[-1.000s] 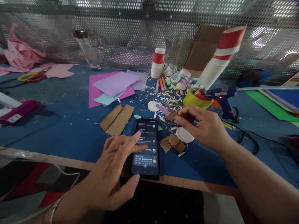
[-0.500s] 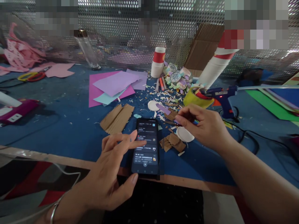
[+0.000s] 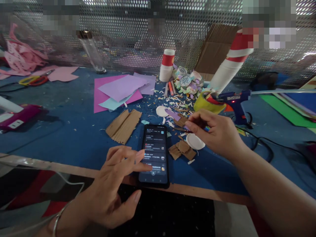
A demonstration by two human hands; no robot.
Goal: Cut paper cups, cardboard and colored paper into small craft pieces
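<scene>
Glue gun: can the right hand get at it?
Probably: the glue gun sits just beyond the right hand, its handle uncovered, though the fingers look pinched on something thin.

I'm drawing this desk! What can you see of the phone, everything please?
The phone is a black rectangle with rounded corners. Its glassy-looking lit screen shows stacked text blocks on dark, small pictures at right and a round cross near the bottom. It lies face up on the blue tabletop, its lower end over the brownish front edge. Fingers of the left grip cover part of the screen; whether they touch it is unclear.
</scene>
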